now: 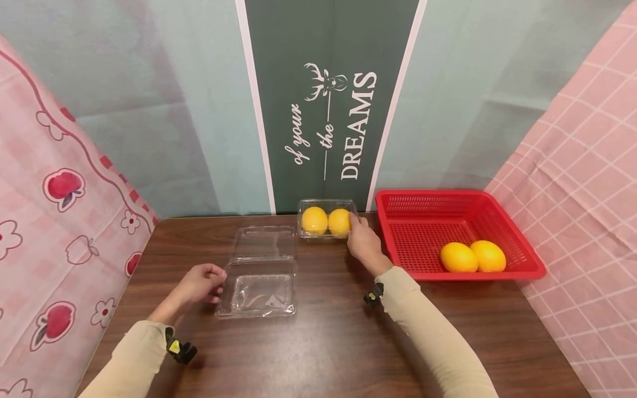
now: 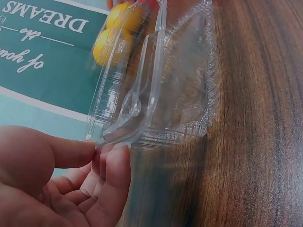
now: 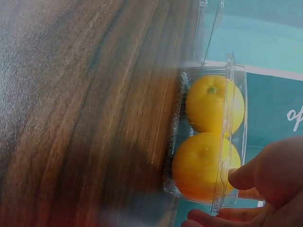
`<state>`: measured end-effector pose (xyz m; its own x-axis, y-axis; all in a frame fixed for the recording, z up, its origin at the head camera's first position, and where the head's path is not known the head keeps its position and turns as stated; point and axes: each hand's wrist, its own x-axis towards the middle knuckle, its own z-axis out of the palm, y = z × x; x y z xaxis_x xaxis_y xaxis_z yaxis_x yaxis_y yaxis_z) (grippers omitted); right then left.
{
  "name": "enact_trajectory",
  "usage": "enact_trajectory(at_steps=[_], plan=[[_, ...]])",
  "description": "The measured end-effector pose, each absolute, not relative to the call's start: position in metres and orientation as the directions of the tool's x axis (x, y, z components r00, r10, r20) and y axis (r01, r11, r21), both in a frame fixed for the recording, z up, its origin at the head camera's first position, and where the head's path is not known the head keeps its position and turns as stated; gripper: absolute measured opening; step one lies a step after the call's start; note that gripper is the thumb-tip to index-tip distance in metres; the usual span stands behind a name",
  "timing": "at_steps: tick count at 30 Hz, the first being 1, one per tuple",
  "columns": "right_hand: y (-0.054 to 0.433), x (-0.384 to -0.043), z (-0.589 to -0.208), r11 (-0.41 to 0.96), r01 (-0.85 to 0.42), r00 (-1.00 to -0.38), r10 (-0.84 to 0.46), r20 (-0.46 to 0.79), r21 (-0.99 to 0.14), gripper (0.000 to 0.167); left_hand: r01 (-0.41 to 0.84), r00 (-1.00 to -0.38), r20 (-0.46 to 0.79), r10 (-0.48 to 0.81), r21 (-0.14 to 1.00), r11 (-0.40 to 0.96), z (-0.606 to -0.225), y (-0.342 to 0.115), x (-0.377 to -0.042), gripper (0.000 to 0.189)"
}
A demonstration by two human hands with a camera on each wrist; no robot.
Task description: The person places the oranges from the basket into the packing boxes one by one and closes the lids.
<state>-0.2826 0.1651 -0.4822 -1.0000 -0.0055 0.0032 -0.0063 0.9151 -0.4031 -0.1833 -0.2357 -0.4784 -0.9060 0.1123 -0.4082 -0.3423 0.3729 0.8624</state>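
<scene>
My left hand (image 1: 201, 283) pinches the left edge of an open clear plastic clamshell box (image 1: 264, 287) between thumb and fingers, as the left wrist view shows up close. The box holds nothing, and its lid (image 1: 264, 242) is folded back toward the wall. At the table's far edge stands a second clear clamshell box (image 3: 229, 123), its lid over two oranges (image 1: 314, 221). My right hand (image 1: 365, 243) holds that box by its right end, with the thumb (image 3: 241, 179) on the rim; part of the fingers is hidden behind the box.
A red plastic basket (image 1: 413, 275) with two more oranges (image 1: 473, 257) stands at the back right. A printed cloth wall (image 1: 333, 166) rises behind the brown wooden table (image 1: 318, 354). Pink cloths hang at both sides.
</scene>
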Motion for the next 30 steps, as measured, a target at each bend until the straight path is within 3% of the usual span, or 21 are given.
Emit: enact_trajectory(at_steps=[6,10,19,30], plan=[[0.165,-0.283,-0.471,0.907,0.016,-1.0,0.02,0.005,-0.42,0.077,-0.346,-0.902,-0.414,0.12,0.862,0.369,-0.479,-0.236,-0.188,0.02],[0.166,-0.283,-0.451,0.907,-0.027,-1.0,-0.03,-0.001,-0.421,0.078,-0.349,-0.9,-0.419,0.119,0.857,0.379,-0.477,-0.236,-0.192,0.02],[0.182,-0.295,-0.394,0.841,-0.129,-0.979,-0.194,-0.07,-0.526,0.062,-0.366,-0.89,-0.439,0.121,0.848,0.384,-0.471,-0.237,-0.199,0.018],[0.227,-0.314,-0.338,0.819,-0.116,-0.966,-0.225,-0.129,-0.562,0.044,-0.384,-0.879,-0.462,0.123,0.836,0.393,-0.467,-0.24,-0.207,0.019]])
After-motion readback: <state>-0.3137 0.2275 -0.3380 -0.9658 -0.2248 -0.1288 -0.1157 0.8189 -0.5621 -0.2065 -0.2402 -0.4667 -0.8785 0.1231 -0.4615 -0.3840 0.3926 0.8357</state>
